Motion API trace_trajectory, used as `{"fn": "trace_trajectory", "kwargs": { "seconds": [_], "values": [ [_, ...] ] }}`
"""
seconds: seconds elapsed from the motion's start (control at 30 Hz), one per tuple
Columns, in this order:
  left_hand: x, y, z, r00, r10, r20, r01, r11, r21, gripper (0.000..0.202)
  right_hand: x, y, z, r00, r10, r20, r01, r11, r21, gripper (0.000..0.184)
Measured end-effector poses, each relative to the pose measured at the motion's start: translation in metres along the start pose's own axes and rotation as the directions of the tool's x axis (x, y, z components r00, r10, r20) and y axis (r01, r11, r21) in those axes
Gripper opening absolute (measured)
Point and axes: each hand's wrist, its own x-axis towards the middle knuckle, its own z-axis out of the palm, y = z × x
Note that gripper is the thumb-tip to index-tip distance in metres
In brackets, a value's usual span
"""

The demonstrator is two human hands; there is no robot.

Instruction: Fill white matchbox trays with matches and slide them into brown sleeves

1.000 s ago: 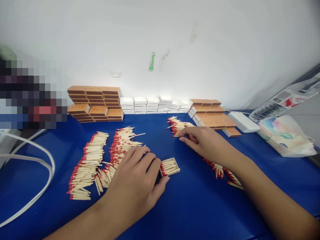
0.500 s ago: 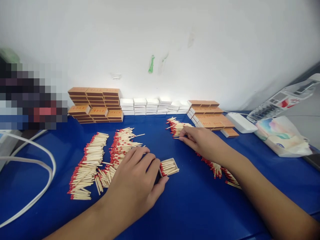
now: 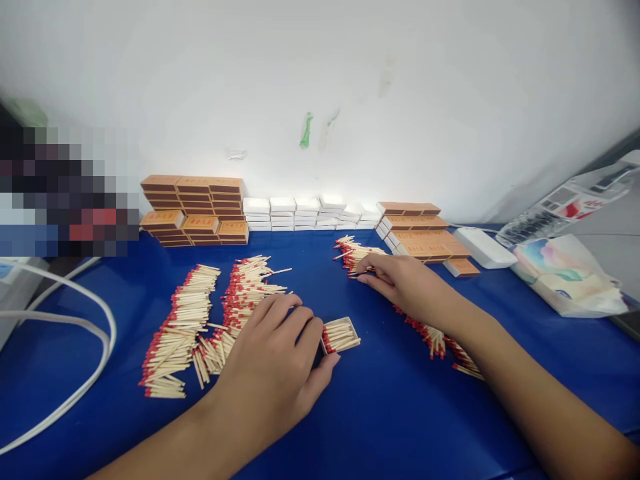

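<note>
Tray point(image 3: 355, 328) of matches beside left fingers point(image 3: 311, 335), loose matches point(image 3: 349, 252) by right fingers point(image 3: 374, 262)

The left grip point(image 3: 280, 353) and right grip point(image 3: 400, 279) are bare and slim-fingered, on bare, slender, tapering forearms point(image 3: 520, 383).

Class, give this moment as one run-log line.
left hand: at tray | right hand: at right match pile, grip unclear | tray: matches inside, heads leftward | white boxes: stacked behind
</note>
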Motion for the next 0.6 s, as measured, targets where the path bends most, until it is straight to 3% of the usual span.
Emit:
{"fn": "trace_trajectory", "kwargs": {
  "seconds": [0.47,0.6],
  "values": [
    [0.000,0.000,0.000,1.000,-0.003,0.000,0.003,1.000,0.000,0.018,0.000,0.000,0.000,0.999,0.017,0.032,-0.016,0.999,-0.030,0.017],
    [0.000,-0.001,0.000,1.000,-0.005,-0.009,0.005,1.000,0.006,0.018,-0.006,-0.014,-0.004,0.999,-0.003,0.052,0.000,0.998,0.059,0.023]
  ]
}}
